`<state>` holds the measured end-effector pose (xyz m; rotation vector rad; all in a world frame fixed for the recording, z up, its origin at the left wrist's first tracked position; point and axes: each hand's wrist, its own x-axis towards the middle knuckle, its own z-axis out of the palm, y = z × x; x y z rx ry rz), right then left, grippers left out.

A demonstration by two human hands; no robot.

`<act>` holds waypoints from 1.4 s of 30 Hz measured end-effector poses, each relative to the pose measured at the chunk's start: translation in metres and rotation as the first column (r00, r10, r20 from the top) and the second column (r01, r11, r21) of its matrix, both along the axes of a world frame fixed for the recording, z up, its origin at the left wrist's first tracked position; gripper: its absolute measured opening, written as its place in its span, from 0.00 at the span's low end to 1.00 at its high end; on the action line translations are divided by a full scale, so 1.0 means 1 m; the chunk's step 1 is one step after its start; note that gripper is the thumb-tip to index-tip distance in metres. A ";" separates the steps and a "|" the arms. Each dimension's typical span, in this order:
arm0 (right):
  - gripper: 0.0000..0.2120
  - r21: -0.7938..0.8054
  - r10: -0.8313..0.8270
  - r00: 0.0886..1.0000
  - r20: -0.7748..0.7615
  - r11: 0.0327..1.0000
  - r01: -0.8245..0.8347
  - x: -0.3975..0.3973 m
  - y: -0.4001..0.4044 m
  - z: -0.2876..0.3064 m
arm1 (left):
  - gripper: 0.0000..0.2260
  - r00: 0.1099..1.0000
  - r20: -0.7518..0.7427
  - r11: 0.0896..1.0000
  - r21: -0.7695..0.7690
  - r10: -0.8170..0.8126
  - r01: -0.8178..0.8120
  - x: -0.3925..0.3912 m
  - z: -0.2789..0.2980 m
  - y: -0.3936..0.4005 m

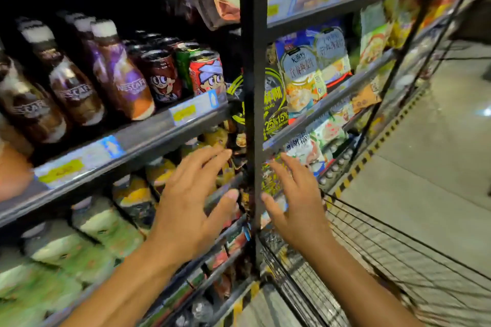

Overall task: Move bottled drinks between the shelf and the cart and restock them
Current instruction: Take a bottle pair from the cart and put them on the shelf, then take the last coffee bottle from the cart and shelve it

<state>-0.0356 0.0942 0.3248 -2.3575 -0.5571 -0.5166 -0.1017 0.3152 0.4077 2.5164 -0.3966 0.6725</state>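
**Both hands empty at the drinks shelf, reaching in**

I have my left hand [191,202] spread wide, grip released, fingers pointing at the yellow-labelled bottles [159,172] on the middle shelf [148,135]. My right hand [295,204] is likewise released and holds nothing; it hovers just right of the black upright post [253,87], above the wire cart [398,260] at lower right.

What worries me: the view is smeared, so I judge my aim is loose. The bottles stand packed touching one another in tilted rows, and a careless pull on one could drag its neighbour forward off the shelf lip. The post sits between my hands, so swinging a bottle across to the cart risks a knock against it.

The bottled drinks look smooth and glossy, likely slippery in a loose hold. Brown and purple coffee bottles [119,79] with white caps fill the upper shelf beside short cans [206,71]; pale green bottles [106,223] sit lower left. I cannot tell whether the cart carries any bottles.
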 end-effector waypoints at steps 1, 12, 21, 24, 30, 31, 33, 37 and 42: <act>0.30 -0.022 -0.067 0.997 -0.045 0.998 0.066 -0.005 -0.018 -0.014 | 0.26 0.999 -0.043 0.999 0.007 -0.032 0.033 0.007 -0.016 -0.012; 0.31 -0.329 -0.598 0.679 -0.426 0.801 0.499 -0.062 -0.214 -0.159 | 0.29 0.821 -0.514 0.946 0.054 -0.249 0.321 0.074 -0.194 -0.181; 0.31 -0.414 -0.669 0.340 -0.661 0.703 0.578 -0.084 -0.312 -0.258 | 0.29 0.573 -0.779 0.905 0.017 -0.254 0.425 0.071 -0.315 -0.270; 0.30 -0.409 -0.655 0.271 -0.706 0.688 0.599 -0.082 -0.333 -0.311 | 0.27 0.549 -0.795 0.857 0.077 -0.256 0.510 0.054 -0.352 -0.267; 0.09 -0.405 -0.586 0.102 -0.804 0.665 0.628 -0.057 -0.348 -0.398 | 0.29 0.455 -0.858 0.772 0.118 -0.237 0.625 0.036 -0.412 -0.260; 0.09 -0.394 -0.571 0.085 -0.817 0.660 0.640 -0.051 -0.348 -0.411 | 0.29 0.452 -0.860 0.761 0.124 -0.237 0.637 0.034 -0.419 -0.259; 0.11 -0.377 -0.551 0.042 -0.833 0.624 0.685 -0.036 -0.348 -0.435 | 0.26 0.430 -0.870 0.753 0.110 -0.243 0.649 0.033 -0.427 -0.257; 0.13 -0.432 -0.555 -0.062 -0.830 0.567 0.702 -0.010 -0.357 -0.486 | 0.19 0.436 -0.859 0.760 0.090 -0.269 0.644 0.036 -0.426 -0.259; 0.14 -0.539 -0.602 -0.178 -0.778 0.497 0.680 -0.001 -0.367 -0.537 | 0.17 0.472 -0.836 0.755 0.110 -0.282 0.646 0.037 -0.426 -0.260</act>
